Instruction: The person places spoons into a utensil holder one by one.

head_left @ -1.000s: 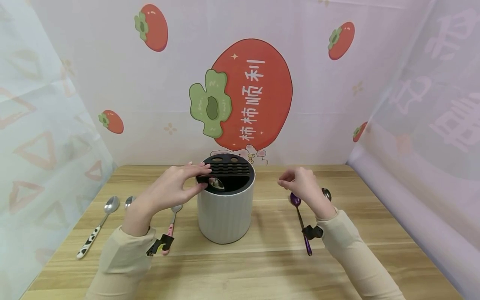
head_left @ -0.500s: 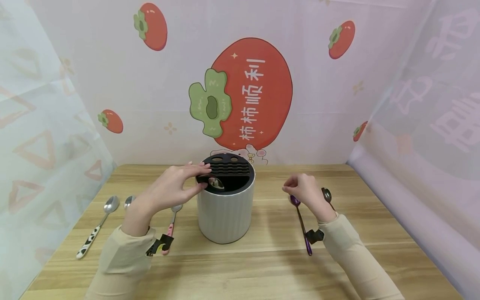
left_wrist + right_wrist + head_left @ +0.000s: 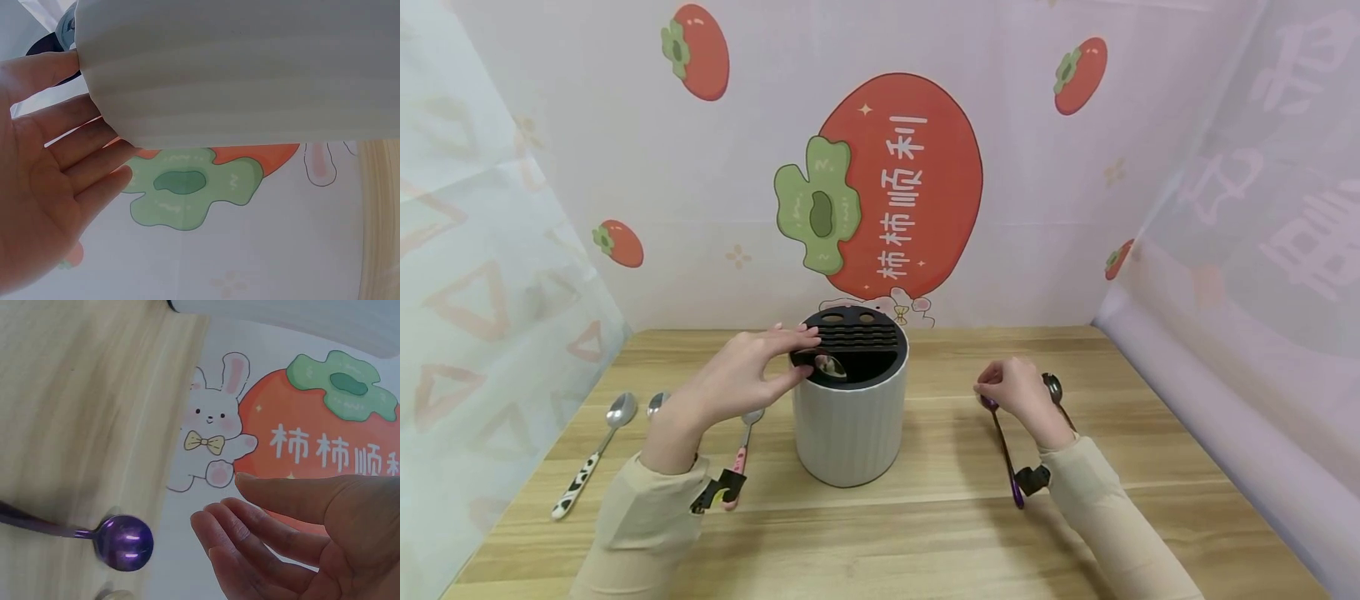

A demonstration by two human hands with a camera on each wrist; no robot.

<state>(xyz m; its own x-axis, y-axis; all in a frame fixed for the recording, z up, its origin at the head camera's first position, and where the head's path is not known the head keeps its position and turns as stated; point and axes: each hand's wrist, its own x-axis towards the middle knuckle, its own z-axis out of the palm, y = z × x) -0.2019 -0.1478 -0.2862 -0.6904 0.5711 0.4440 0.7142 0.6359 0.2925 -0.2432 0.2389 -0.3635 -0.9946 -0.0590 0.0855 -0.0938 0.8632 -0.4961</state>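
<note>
A white ribbed utensil holder [image 3: 848, 437] with a slatted black lid [image 3: 857, 337] stands at the middle of the table. A spoon's shiny bowl [image 3: 830, 365] shows in its front opening. My left hand [image 3: 722, 375] touches the holder's left rim with thumb and fingers extended; in the left wrist view the fingers [image 3: 75, 140] look nearly straight. My right hand [image 3: 1018, 392] hovers over the bowl end of a purple spoon [image 3: 1004, 454], its fingers loosely bent. The right wrist view shows nothing in that hand, and the purple spoon [image 3: 125, 542] apart from it.
To the left lie a cow-print-handled spoon [image 3: 580, 485], a partly hidden spoon [image 3: 658, 403] and a pink-handled spoon [image 3: 741, 462]. A dark spoon [image 3: 1053, 387] lies right of my right hand, partly hidden by it. A persimmon-printed cloth [image 3: 737, 167] hangs behind the wooden table.
My right hand has moved down and slightly right, closer to the purple spoon's bowl. My left hand has stayed at the holder's rim.
</note>
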